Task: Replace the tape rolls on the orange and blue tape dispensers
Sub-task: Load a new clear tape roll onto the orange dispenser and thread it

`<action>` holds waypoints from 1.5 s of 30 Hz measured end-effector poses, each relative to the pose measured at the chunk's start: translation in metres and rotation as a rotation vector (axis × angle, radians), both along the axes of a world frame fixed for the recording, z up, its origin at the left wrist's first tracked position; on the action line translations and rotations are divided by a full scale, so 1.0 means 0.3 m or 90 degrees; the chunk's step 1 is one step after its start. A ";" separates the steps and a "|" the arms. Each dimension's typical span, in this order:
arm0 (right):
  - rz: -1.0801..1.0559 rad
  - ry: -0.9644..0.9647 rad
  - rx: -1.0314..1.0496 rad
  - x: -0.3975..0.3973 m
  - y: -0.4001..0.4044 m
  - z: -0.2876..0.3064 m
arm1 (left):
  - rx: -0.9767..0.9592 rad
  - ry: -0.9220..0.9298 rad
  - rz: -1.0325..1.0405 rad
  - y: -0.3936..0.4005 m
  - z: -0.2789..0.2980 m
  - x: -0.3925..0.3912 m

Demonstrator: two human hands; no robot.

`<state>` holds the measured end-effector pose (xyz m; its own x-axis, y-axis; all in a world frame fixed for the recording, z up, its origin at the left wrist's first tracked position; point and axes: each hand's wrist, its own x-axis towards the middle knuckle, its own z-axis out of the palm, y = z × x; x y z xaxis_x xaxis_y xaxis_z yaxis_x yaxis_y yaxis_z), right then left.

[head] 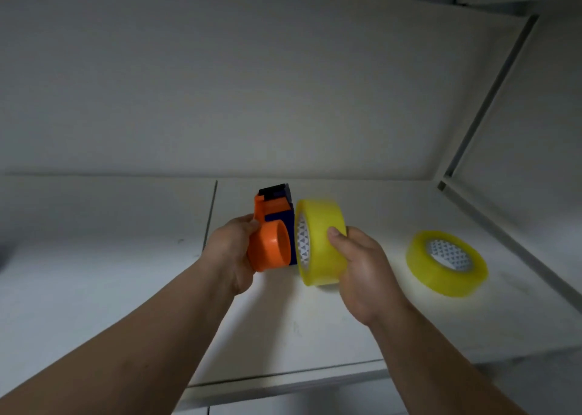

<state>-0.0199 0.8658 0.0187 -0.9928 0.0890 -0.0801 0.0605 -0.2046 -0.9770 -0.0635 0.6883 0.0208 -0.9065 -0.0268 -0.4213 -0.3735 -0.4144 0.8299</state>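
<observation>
Orange tape dispenser (271, 241) gripped in left hand (234, 257), yellow tape roll (319, 241) (upright) clasped by right hand (362, 273) just beside it

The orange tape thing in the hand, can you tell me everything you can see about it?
The orange tape dispenser looks like smooth plastic. It has a round orange drum, empty of tape, facing the yellow tape roll held in the right hand, and a black piece at its top. The left hand holds it above the white table, fingers curled over its far side. A blue dispenser sits just behind it.
</observation>
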 end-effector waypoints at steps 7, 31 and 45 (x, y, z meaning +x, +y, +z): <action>-0.026 0.015 0.028 0.025 -0.210 0.023 | 0.001 0.085 -0.015 -0.099 0.029 0.028; 0.050 0.127 0.270 0.097 -0.841 0.013 | 0.075 0.206 -0.035 -0.640 -0.011 0.179; 0.232 0.145 0.310 0.150 -0.880 -0.001 | 0.061 0.206 0.006 -0.750 0.021 0.361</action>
<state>0.0251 0.6017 0.0183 -0.9536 -0.2839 0.1001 -0.1769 0.2592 -0.9495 0.0448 0.4632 0.0271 -0.9936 -0.0102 -0.1124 -0.0923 -0.4988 0.8618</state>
